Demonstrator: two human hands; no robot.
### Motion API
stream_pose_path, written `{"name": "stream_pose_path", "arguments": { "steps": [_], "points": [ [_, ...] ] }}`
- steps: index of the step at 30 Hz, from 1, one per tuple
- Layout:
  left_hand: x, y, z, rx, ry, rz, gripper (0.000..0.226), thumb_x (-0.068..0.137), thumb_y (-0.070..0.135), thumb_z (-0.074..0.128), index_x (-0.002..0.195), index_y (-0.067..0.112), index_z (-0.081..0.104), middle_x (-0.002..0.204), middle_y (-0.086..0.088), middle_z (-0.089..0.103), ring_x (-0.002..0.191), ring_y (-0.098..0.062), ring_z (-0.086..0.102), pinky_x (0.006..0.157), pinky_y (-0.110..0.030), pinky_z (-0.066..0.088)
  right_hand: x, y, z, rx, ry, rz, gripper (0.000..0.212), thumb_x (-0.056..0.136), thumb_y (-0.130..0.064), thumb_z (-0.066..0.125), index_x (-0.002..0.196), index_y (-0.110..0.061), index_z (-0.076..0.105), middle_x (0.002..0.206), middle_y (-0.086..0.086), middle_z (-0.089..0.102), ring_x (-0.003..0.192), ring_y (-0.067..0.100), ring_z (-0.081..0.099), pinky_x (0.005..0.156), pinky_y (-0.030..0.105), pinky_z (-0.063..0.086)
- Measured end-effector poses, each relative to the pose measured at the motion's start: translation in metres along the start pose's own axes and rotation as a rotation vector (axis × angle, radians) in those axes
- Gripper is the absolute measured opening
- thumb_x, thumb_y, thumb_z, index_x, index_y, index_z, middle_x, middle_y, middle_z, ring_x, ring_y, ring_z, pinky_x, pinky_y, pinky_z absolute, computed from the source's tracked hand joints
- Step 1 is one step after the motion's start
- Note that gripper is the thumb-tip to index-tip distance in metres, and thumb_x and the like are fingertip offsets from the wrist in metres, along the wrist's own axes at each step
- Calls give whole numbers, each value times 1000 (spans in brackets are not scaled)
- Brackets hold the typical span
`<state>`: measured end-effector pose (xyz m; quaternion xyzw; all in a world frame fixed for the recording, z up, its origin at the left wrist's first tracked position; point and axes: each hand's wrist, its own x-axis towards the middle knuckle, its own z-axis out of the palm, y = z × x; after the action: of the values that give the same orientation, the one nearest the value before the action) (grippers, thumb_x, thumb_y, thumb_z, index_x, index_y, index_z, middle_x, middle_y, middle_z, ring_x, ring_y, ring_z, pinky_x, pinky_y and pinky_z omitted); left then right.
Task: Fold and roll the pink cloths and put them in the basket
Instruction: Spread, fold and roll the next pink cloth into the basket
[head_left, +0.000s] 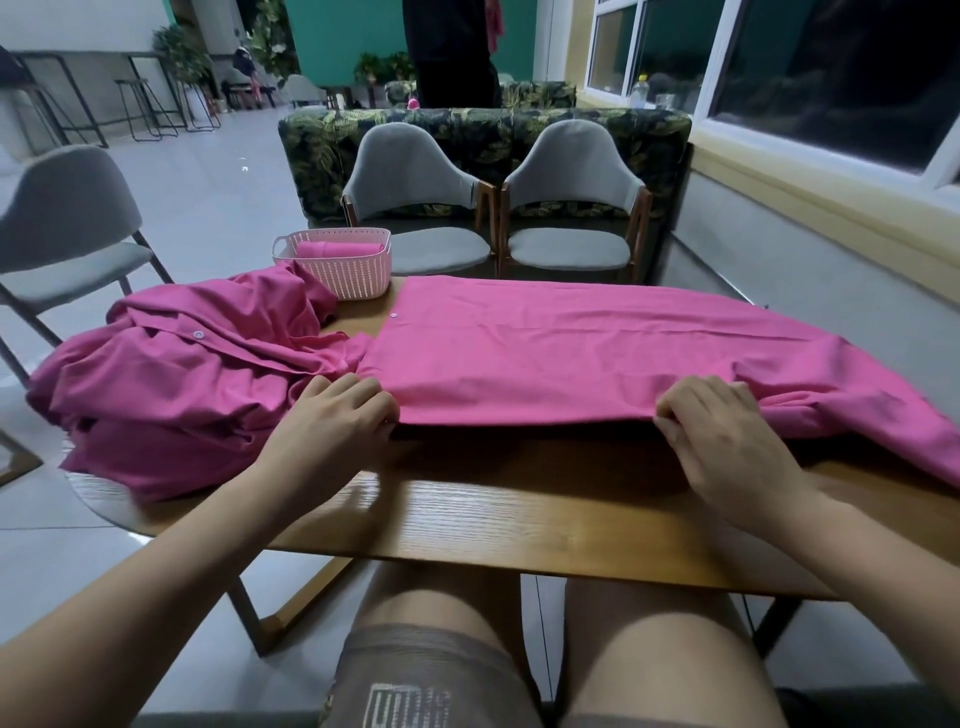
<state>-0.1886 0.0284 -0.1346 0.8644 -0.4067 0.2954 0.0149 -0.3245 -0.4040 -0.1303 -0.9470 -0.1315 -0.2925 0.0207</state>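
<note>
The left hand (337, 415) and right hand (722, 431) each pinch the near edge of the pink cloth (571, 353) spread flat on the table (519, 509); its bunched right end could roll unevenly; the crumpled pile (197, 364) touching its left corner might get caught in.

Three pink cloths (571, 353) are lying at ten, eleven and twelve o'clock, one rolled inside the single basket (358, 283). Three grey chairs (415, 208) are standing by one table (519, 514).
</note>
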Motion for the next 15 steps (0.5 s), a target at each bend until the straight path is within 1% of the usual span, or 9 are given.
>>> {"name": "stream_pose_path", "arguments": {
  "steps": [3, 6, 10, 15],
  "points": [
    [-8, 4, -2, 9, -17, 11, 14, 102, 30, 52, 96, 23, 62, 94, 4, 57, 84, -23, 53, 72, -42, 41, -10, -8, 1, -42, 15, -41, 8, 102, -19, 50, 94, -17, 53, 93, -2, 48, 83, 24, 46, 80, 42, 38],
    [-22, 8, 3, -22, -56, 29, 12, 99, 31, 54, 95, 24, 63, 97, 5, 58, 86, -23, 54, 73, -40, 41, -25, -13, 5, -87, 4, -84, 7, 99, -17, 54, 92, -17, 55, 91, -1, 49, 82, 26, 49, 81, 43, 39],
    [-36, 16, 11, -65, -89, 25, 14, 94, 31, 55, 92, 23, 65, 99, 4, 62, 87, -24, 57, 75, -41, 43, -39, -16, 12, -115, -26, -118, 8, 99, -18, 56, 90, -17, 56, 90, 1, 50, 82, 28, 51, 80, 45, 43],
    [-36, 16, 8, -93, -128, -4, 17, 93, 36, 52, 91, 23, 63, 97, 5, 62, 86, -23, 57, 74, -40, 43, -41, -16, 13, -115, -115, -96, 7, 94, -26, 54, 92, -20, 56, 93, 0, 53, 87, 28, 53, 81, 46, 44]
  ]
}}
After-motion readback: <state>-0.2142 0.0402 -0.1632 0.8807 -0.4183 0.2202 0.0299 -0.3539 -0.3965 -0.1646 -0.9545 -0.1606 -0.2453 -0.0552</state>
